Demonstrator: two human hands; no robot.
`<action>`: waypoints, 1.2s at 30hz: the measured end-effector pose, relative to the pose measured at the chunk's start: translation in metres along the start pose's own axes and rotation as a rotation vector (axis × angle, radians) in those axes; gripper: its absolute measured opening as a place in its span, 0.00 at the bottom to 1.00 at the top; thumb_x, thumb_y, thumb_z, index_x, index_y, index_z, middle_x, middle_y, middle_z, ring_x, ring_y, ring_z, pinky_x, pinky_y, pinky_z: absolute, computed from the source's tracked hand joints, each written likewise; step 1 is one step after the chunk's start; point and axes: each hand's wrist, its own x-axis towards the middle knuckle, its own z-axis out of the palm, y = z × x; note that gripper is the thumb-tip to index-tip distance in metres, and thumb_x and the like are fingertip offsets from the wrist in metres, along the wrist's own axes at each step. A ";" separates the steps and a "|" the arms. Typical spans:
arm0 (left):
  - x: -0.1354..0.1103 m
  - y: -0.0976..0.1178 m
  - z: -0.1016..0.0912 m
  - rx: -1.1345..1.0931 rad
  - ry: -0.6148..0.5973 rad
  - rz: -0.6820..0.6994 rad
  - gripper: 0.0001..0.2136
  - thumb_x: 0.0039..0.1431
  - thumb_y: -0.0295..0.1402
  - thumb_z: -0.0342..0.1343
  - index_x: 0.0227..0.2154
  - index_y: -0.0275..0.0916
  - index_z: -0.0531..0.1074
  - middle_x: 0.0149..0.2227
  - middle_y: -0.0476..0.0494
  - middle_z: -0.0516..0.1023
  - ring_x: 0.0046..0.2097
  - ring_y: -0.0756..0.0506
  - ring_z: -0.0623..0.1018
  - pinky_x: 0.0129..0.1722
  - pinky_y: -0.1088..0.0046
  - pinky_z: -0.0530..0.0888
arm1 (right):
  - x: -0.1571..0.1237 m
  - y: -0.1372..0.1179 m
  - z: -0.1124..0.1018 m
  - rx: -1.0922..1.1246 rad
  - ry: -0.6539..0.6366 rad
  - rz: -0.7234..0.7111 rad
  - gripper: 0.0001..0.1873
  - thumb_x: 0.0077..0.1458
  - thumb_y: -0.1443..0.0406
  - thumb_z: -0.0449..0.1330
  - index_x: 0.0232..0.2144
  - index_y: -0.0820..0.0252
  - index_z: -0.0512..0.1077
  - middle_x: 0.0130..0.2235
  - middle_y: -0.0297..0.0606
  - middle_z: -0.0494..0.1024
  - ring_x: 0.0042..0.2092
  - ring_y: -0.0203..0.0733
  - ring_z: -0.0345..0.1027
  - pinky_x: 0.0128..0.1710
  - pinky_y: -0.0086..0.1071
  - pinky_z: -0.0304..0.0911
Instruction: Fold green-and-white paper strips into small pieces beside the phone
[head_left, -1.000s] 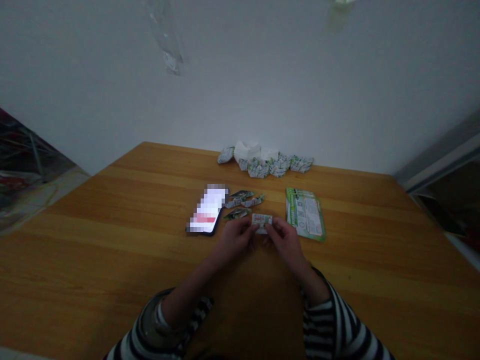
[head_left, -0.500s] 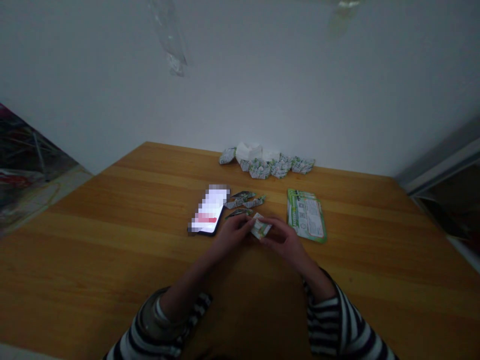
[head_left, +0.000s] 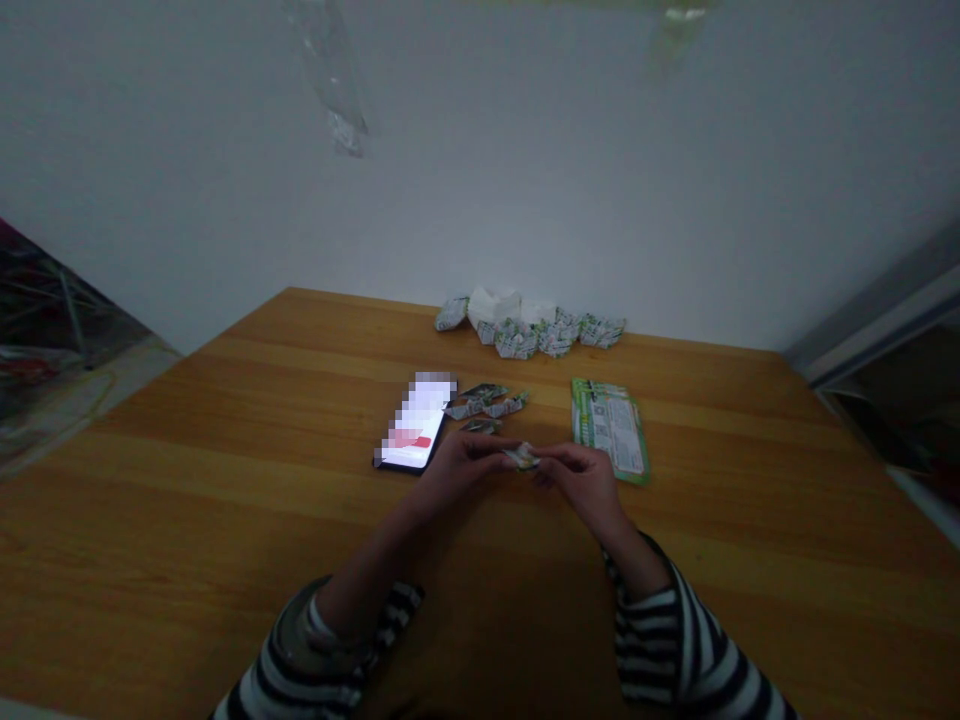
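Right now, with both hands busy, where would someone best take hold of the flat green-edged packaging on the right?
Probably pinch the right edge of the packaging, coming from the right: it lies flat on the table, that edge shows in full, and the right hand overlaps its near-left corner in this view.

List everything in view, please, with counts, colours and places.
Wall: one, pale, behind table
Plastic: one, clear, on wall
Patch: one, yellowish, wall top
Table: one, brown, centre
Crumpled papers: several, green-white, back
Phone: one, black rim, left
Twisted scraps: about four, greenish, beside phone
Flat packet: at least one, green, right
Held wrapper: one, whitish, front centre
Clutter: uncounted, dark, both sides
Left grip, right grip: one each, on wrapper
Sleeves: two, black-white, forearms
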 end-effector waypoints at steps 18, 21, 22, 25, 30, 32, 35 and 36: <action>-0.004 0.003 -0.006 -0.073 -0.103 -0.100 0.19 0.49 0.35 0.66 0.45 0.37 0.79 0.39 0.40 0.84 0.40 0.43 0.81 0.44 0.67 0.76 | -0.003 0.004 -0.007 -0.322 -0.047 -0.279 0.06 0.51 0.63 0.66 0.33 0.54 0.81 0.31 0.37 0.83 0.31 0.44 0.77 0.32 0.35 0.73; -0.002 0.000 -0.005 -0.065 -0.065 -0.078 0.19 0.48 0.36 0.67 0.43 0.36 0.79 0.40 0.40 0.83 0.42 0.41 0.81 0.46 0.64 0.75 | -0.001 0.003 -0.005 -0.268 0.010 -0.275 0.06 0.49 0.65 0.66 0.33 0.54 0.82 0.33 0.38 0.84 0.33 0.45 0.78 0.33 0.36 0.73; -0.001 -0.001 -0.005 -0.063 -0.043 -0.067 0.18 0.47 0.36 0.67 0.42 0.36 0.80 0.40 0.40 0.83 0.42 0.41 0.81 0.46 0.63 0.75 | -0.001 0.002 -0.004 -0.226 0.021 -0.251 0.06 0.49 0.65 0.66 0.33 0.54 0.82 0.32 0.38 0.84 0.31 0.44 0.77 0.32 0.36 0.73; 0.000 -0.002 -0.004 -0.069 0.017 -0.049 0.15 0.46 0.35 0.68 0.39 0.37 0.81 0.39 0.41 0.84 0.42 0.41 0.81 0.48 0.63 0.75 | -0.001 0.002 -0.001 -0.109 0.035 -0.159 0.05 0.48 0.64 0.67 0.31 0.54 0.82 0.26 0.37 0.82 0.24 0.42 0.75 0.26 0.35 0.72; 0.000 0.000 -0.005 -0.060 0.011 -0.035 0.14 0.46 0.34 0.68 0.38 0.38 0.81 0.37 0.41 0.84 0.41 0.40 0.82 0.48 0.63 0.75 | 0.000 0.003 -0.001 -0.114 0.049 -0.192 0.05 0.45 0.67 0.68 0.28 0.53 0.82 0.29 0.37 0.83 0.29 0.43 0.77 0.30 0.34 0.72; 0.000 0.000 -0.005 -0.044 0.008 -0.029 0.13 0.46 0.35 0.68 0.37 0.37 0.82 0.37 0.41 0.84 0.41 0.40 0.82 0.48 0.62 0.75 | 0.001 0.002 -0.002 -0.154 0.050 -0.236 0.03 0.45 0.66 0.69 0.27 0.53 0.82 0.30 0.37 0.83 0.31 0.43 0.77 0.32 0.34 0.72; -0.001 0.000 -0.003 -0.043 0.009 -0.023 0.12 0.48 0.36 0.66 0.36 0.37 0.82 0.37 0.41 0.84 0.41 0.40 0.82 0.48 0.63 0.75 | 0.000 0.000 -0.001 -0.200 0.076 -0.239 0.01 0.46 0.65 0.68 0.25 0.55 0.81 0.28 0.37 0.83 0.30 0.42 0.76 0.31 0.32 0.70; -0.001 -0.001 0.000 -0.056 0.013 -0.024 0.12 0.48 0.36 0.66 0.36 0.37 0.82 0.37 0.41 0.84 0.41 0.41 0.82 0.47 0.64 0.75 | 0.000 -0.001 0.000 -0.201 0.093 -0.223 0.03 0.47 0.64 0.67 0.25 0.56 0.80 0.27 0.37 0.82 0.29 0.41 0.75 0.30 0.31 0.70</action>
